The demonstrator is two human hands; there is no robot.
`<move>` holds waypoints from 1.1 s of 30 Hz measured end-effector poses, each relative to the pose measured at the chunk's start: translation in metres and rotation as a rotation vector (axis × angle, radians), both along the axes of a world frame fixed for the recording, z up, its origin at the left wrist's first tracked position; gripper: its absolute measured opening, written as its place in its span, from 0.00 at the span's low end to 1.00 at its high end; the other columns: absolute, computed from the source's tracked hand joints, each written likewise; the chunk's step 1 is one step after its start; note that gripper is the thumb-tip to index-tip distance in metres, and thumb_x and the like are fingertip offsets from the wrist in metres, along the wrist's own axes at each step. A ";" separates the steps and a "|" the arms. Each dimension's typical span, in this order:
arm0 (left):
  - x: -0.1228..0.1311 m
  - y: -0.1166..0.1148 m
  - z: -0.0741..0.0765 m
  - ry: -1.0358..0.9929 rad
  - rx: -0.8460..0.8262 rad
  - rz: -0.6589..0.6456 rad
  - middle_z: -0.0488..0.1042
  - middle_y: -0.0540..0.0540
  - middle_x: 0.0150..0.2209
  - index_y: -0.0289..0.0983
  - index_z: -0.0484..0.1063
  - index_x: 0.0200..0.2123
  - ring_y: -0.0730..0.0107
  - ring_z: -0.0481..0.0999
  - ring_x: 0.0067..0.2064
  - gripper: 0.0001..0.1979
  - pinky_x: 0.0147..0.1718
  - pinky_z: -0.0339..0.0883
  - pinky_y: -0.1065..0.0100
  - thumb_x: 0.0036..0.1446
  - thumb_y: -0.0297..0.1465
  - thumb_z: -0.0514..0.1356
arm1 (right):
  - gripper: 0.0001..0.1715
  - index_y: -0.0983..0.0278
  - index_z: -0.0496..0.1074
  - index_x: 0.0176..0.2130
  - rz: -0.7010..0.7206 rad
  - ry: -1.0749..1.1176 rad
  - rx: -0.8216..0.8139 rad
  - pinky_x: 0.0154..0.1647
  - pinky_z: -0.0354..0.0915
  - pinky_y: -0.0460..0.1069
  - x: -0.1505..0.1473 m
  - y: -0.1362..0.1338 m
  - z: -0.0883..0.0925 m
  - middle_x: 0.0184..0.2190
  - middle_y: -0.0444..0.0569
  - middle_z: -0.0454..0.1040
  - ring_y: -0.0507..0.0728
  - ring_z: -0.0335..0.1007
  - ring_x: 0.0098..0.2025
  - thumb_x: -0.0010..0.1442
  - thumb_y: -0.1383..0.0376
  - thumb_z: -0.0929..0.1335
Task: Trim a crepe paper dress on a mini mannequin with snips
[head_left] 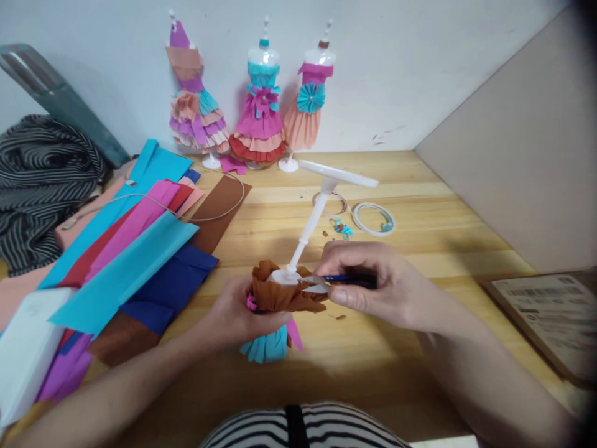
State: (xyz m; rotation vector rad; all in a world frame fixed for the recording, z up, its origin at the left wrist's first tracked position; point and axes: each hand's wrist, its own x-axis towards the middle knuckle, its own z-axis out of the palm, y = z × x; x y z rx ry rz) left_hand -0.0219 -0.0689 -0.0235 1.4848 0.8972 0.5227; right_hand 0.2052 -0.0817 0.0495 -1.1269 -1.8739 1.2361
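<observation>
My left hand is wrapped round a small white mannequin held upside down, its stand and round base pointing up and away. The mannequin wears a brown crepe paper skirt with pink and turquoise paper below it. My right hand grips small scissors with dark blue handles. Their blades touch the brown paper's edge beside the stand's stem. Tiny brown paper scraps lie on the wooden table under the scissors.
Sheets of turquoise, pink, blue, red and brown paper lie at left. Three dressed mannequins stand against the back wall. Tape rolls lie beyond my hands. A striped cloth sits far left, a cardboard package at right.
</observation>
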 end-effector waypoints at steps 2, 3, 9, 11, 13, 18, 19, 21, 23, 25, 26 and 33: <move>0.000 0.000 0.002 0.008 0.003 -0.004 0.73 0.49 0.24 0.35 0.74 0.30 0.66 0.74 0.31 0.08 0.26 0.66 0.71 0.47 0.33 0.65 | 0.20 0.69 0.72 0.33 0.019 0.007 0.000 0.24 0.61 0.43 0.000 0.001 0.001 0.26 0.47 0.69 0.49 0.64 0.26 0.59 0.52 0.69; 0.000 0.000 0.004 0.010 0.004 -0.007 0.73 0.49 0.25 0.34 0.74 0.30 0.66 0.73 0.31 0.08 0.25 0.66 0.71 0.47 0.33 0.65 | 0.20 0.69 0.72 0.33 0.027 0.012 0.000 0.24 0.61 0.43 0.000 0.001 0.001 0.25 0.47 0.70 0.49 0.64 0.26 0.59 0.52 0.69; 0.000 0.000 0.007 0.003 0.014 -0.009 0.74 0.49 0.26 0.34 0.74 0.31 0.67 0.73 0.31 0.08 0.26 0.66 0.71 0.48 0.33 0.65 | 0.19 0.69 0.72 0.34 0.071 0.058 -0.017 0.24 0.61 0.43 0.000 0.003 0.001 0.26 0.48 0.72 0.49 0.65 0.26 0.60 0.54 0.69; 0.000 0.000 0.007 -0.011 0.014 -0.012 0.74 0.49 0.27 0.34 0.74 0.31 0.66 0.73 0.31 0.08 0.26 0.66 0.71 0.48 0.32 0.65 | 0.18 0.69 0.72 0.33 0.075 0.065 -0.024 0.25 0.61 0.43 -0.001 0.003 0.001 0.26 0.48 0.72 0.49 0.65 0.26 0.60 0.55 0.69; 0.000 0.000 0.006 -0.022 0.009 -0.009 0.74 0.49 0.27 0.34 0.74 0.31 0.66 0.73 0.31 0.08 0.25 0.66 0.71 0.47 0.32 0.66 | 0.16 0.69 0.72 0.33 0.076 0.069 -0.028 0.25 0.61 0.43 -0.001 0.003 0.001 0.26 0.47 0.72 0.49 0.65 0.26 0.60 0.56 0.69; -0.001 0.000 0.004 -0.033 -0.008 0.003 0.73 0.49 0.25 0.35 0.74 0.31 0.65 0.72 0.30 0.08 0.23 0.65 0.70 0.47 0.32 0.66 | 0.12 0.69 0.72 0.34 0.085 0.074 -0.024 0.25 0.62 0.43 -0.003 0.002 0.000 0.27 0.48 0.73 0.49 0.65 0.26 0.60 0.60 0.69; -0.001 0.000 0.004 -0.035 -0.011 0.007 0.73 0.49 0.25 0.35 0.75 0.31 0.65 0.72 0.30 0.08 0.23 0.65 0.70 0.47 0.32 0.66 | 0.12 0.69 0.73 0.34 0.085 0.072 -0.014 0.25 0.62 0.43 -0.003 0.001 0.000 0.27 0.48 0.73 0.49 0.65 0.26 0.60 0.60 0.69; -0.001 0.000 0.005 -0.034 -0.013 0.015 0.73 0.49 0.25 0.35 0.74 0.30 0.65 0.72 0.29 0.08 0.23 0.65 0.69 0.46 0.33 0.66 | 0.13 0.69 0.73 0.34 0.080 0.063 0.015 0.26 0.62 0.43 -0.003 0.001 -0.001 0.27 0.48 0.73 0.49 0.66 0.27 0.60 0.60 0.69; 0.000 0.000 0.007 -0.031 -0.010 0.018 0.72 0.49 0.24 0.35 0.74 0.29 0.66 0.71 0.29 0.08 0.23 0.64 0.69 0.45 0.33 0.66 | 0.14 0.70 0.74 0.34 0.069 0.046 0.045 0.27 0.62 0.43 -0.004 0.002 -0.001 0.26 0.48 0.73 0.49 0.66 0.27 0.60 0.59 0.69; 0.001 0.000 0.008 -0.028 -0.012 0.017 0.72 0.50 0.23 0.35 0.74 0.28 0.66 0.71 0.28 0.08 0.23 0.64 0.69 0.45 0.33 0.66 | 0.16 0.70 0.74 0.33 0.055 0.038 0.076 0.27 0.62 0.43 -0.004 0.002 -0.001 0.26 0.48 0.72 0.49 0.66 0.27 0.60 0.57 0.69; 0.001 0.000 0.008 -0.026 -0.016 0.012 0.72 0.50 0.23 0.35 0.73 0.27 0.66 0.71 0.28 0.08 0.23 0.64 0.69 0.45 0.33 0.66 | 0.18 0.70 0.75 0.33 0.048 0.038 0.090 0.26 0.61 0.43 -0.005 0.002 -0.001 0.26 0.47 0.72 0.49 0.66 0.27 0.60 0.56 0.69; -0.001 0.000 0.007 -0.016 -0.043 0.009 0.73 0.49 0.26 0.36 0.75 0.31 0.65 0.72 0.30 0.08 0.25 0.65 0.69 0.47 0.33 0.65 | 0.21 0.69 0.75 0.33 0.029 0.039 0.112 0.25 0.61 0.44 -0.006 0.002 -0.003 0.25 0.47 0.71 0.49 0.66 0.26 0.61 0.52 0.68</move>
